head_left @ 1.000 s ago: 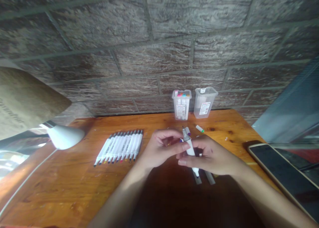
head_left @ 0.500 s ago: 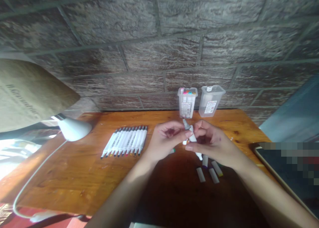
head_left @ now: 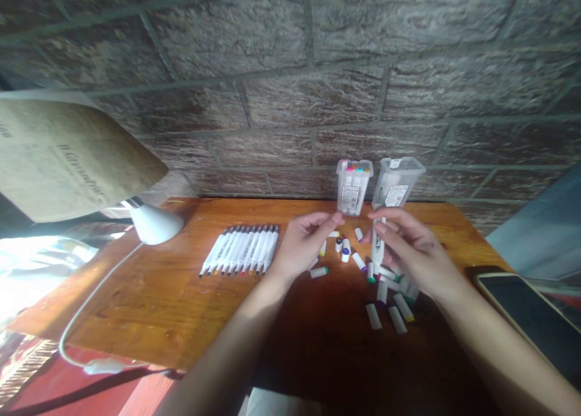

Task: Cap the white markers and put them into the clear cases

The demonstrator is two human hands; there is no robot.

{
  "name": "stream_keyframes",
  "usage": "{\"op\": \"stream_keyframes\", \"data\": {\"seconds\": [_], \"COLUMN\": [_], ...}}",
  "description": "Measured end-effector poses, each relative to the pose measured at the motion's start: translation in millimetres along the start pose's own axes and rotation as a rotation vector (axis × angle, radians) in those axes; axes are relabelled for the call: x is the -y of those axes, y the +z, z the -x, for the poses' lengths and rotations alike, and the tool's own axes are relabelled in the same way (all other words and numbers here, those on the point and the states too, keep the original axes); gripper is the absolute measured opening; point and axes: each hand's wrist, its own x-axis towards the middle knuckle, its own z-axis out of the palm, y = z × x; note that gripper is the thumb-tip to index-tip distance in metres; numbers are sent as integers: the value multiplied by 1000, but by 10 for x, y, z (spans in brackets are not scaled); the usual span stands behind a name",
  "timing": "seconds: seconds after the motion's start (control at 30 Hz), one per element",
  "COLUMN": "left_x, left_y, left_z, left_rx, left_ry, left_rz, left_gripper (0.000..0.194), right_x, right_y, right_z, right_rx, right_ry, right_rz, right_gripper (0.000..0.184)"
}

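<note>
A white marker (head_left: pixel 377 246) stands nearly upright between the thumb and fingers of my right hand (head_left: pixel 408 246). Its lower end points down at the loose caps. My left hand (head_left: pixel 306 241) is to the left, apart from the marker, with thumb and forefinger pinched together; whatever they may hold does not show. On the table beneath and between my hands lie several loose white marker caps (head_left: pixel 358 261) with coloured ends, among them a green-ended cap (head_left: pixel 319 272). Left of my left hand, several white markers (head_left: pixel 240 250) lie side by side in a row.
Two clear plastic boxes stand at the wall: one box (head_left: pixel 350 199) holds markers, the other box (head_left: pixel 394 186) has a label. A lamp (head_left: pixel 157 222) with cable is at left, a dark-screened device (head_left: pixel 531 313) at right. The brick wall (head_left: pixel 272 101) closes the back.
My hands, together at the marker before, have come apart. The marker is now in my right hand only, turned more upright. More caps are uncovered, and the view has shifted left.
</note>
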Motion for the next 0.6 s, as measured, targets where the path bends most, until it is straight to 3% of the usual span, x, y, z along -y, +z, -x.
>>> {"op": "stream_keyframes", "data": {"seconds": [0.1,0.27,0.6], "left_x": [3,44,180], "left_y": [-75,-78,-123], "left_z": [-43,-66,-202], "left_rx": [-44,-63,-233], "left_ry": [19,35,-66], "left_rz": [-46,-36,338], "left_gripper": [29,29,37], "right_x": [40,99,-44], "right_y": [-33,-79,86], "right_z": [-15,-3,35], "right_rx": [-55,-14,148], "right_ry": [4,3,131], "right_rz": [-112,-217,361], "right_gripper": [35,36,33]}}
